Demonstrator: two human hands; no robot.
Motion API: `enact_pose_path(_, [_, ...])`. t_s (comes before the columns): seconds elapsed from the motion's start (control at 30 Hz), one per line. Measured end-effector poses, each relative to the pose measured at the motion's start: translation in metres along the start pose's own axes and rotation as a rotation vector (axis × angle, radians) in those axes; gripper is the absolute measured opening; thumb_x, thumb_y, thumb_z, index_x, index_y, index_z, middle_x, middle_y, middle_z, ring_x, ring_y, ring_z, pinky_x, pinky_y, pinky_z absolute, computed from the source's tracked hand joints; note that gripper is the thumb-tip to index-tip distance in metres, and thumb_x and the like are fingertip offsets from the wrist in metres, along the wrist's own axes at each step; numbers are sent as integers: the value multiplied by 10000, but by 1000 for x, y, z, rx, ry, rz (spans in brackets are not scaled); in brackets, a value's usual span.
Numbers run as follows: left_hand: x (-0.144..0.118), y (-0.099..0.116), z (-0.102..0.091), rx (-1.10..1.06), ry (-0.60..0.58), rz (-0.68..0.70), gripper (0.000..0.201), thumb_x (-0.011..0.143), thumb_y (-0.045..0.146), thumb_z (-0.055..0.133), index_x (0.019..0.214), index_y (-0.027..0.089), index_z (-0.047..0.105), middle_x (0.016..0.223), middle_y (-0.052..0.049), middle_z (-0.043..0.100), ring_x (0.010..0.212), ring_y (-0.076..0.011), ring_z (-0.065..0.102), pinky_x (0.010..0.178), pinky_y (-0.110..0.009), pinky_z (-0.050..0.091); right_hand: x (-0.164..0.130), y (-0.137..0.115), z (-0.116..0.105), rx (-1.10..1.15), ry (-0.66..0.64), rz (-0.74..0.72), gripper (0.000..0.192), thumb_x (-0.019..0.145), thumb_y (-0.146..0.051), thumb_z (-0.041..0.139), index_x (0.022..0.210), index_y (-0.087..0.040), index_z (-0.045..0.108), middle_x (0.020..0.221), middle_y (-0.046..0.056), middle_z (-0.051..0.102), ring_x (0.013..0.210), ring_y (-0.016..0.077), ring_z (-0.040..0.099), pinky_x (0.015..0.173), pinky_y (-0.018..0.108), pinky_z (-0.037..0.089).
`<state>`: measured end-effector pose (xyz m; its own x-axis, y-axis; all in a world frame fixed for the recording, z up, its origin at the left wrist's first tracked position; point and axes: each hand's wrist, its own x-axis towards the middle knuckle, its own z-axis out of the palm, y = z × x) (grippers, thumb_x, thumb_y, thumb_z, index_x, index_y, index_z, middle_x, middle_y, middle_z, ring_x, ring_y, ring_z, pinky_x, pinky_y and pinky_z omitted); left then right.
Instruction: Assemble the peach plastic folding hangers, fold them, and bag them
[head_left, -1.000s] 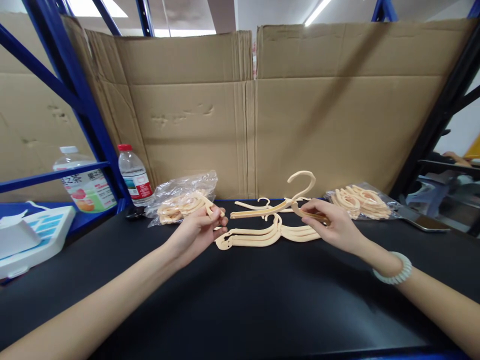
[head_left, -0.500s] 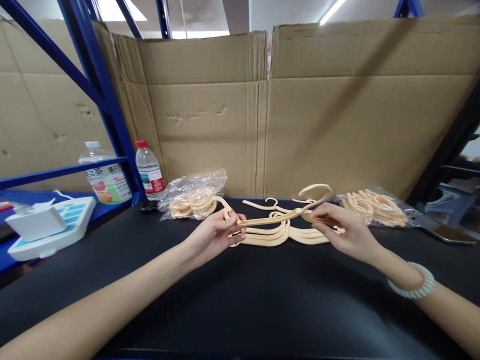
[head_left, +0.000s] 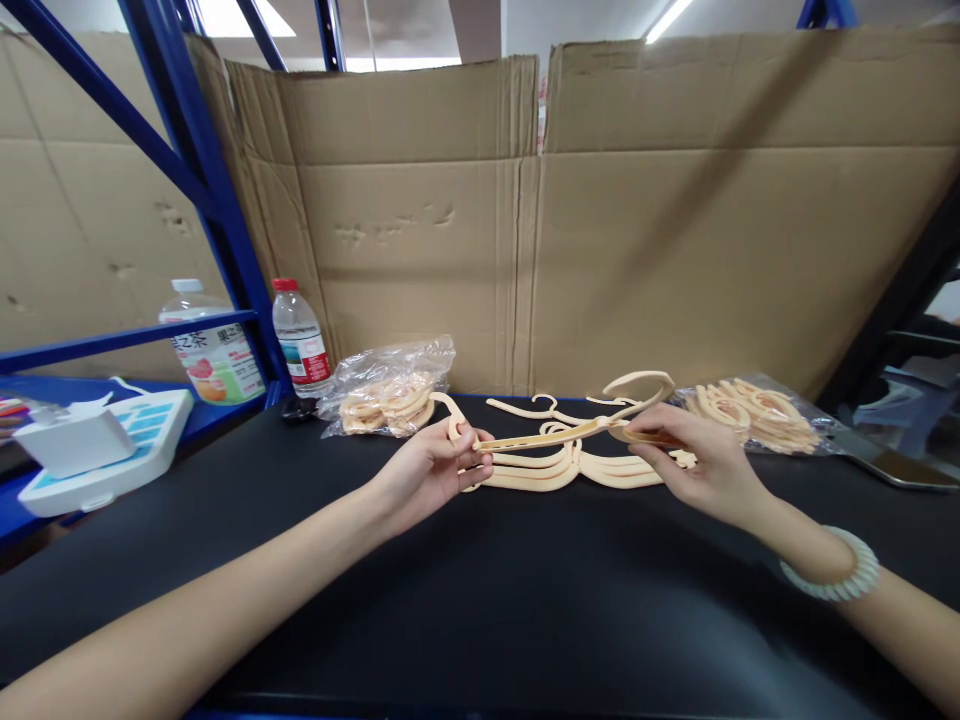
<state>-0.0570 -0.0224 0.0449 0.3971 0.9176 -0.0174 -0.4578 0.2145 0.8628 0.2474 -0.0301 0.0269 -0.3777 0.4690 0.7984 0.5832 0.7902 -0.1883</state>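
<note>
A cream plastic clothes hanger (head_left: 547, 438) is held up between both hands, above the table. My left hand (head_left: 427, 470) pinches its left arm end between thumb and fingers. My right hand (head_left: 694, 455) grips the other arm, just right of the middle, and hides part of it. The hanger's hook sticks up and to the right beside the right hand. Behind and below it, several matching hangers (head_left: 532, 480) lie in a row on the black table (head_left: 525, 600). More hangers (head_left: 517, 410) rest farther back.
Clear bags of hanger parts lie at the back left (head_left: 390, 400) and back right (head_left: 757, 415). A phone (head_left: 907, 465) is at the far right. A red-capped bottle (head_left: 300, 340) stands beside a blue rack post (head_left: 225, 240). Cardboard (head_left: 412, 250) walls the back.
My right hand and the hanger's hook have shifted very slightly right. Both hands keep their hold, and the view has moved a little.
</note>
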Motion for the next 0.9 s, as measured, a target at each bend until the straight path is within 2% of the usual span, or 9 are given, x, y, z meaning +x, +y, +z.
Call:
enact_pose_path(0.23, [2, -3, -1, 37, 30, -1, 241, 860, 36, 479, 642, 105, 555, 753, -72, 614, 630, -129, 620, 652, -256, 544, 1, -3, -1, -14, -7, -28, 149, 861, -127, 551, 986, -202, 583, 860, 45, 637, 716, 151, 623, 599, 260, 543])
enact_pose_path(0.43, [3, -8, -1, 68, 77, 42, 232, 843, 25, 499, 632, 119, 524, 720, -46, 620, 592, -119, 616, 645, -251, 536, 2, -4, 0, -19, -28, -22, 113, 869, -150, 546, 958, -197, 597, 829, 47, 639, 669, 155, 615, 576, 277, 515])
enact_pose_path(0.57, [3, -11, -5, 71, 78, 77, 191, 773, 6, 572, 654, 140, 507, 701, -11, 622, 592, -108, 611, 664, -247, 537, 2, -6, 0, -20, -27, -23, 99, 875, -168, 536, 936, -196, 608, 796, 41, 638, 639, 148, 602, 557, 272, 500])
enact_pose_path(0.73, [2, -10, -4, 99, 103, 104, 260, 629, -48, 641, 660, 151, 476, 698, 11, 626, 597, -94, 612, 663, -223, 531, 2, -11, -1, -26, -32, -15, 101, 881, -163, 527, 927, -205, 606, 785, 34, 632, 628, 140, 582, 553, 266, 486])
enact_pose_path(0.9, [-1, -10, 0, 110, 122, 124, 302, 601, -38, 668, 687, 162, 460, 698, 20, 626, 589, -89, 613, 647, -216, 527, 3, -14, -2, -33, -38, 9, 103, 886, -190, 518, 937, -210, 605, 794, 44, 639, 627, 152, 579, 558, 284, 484])
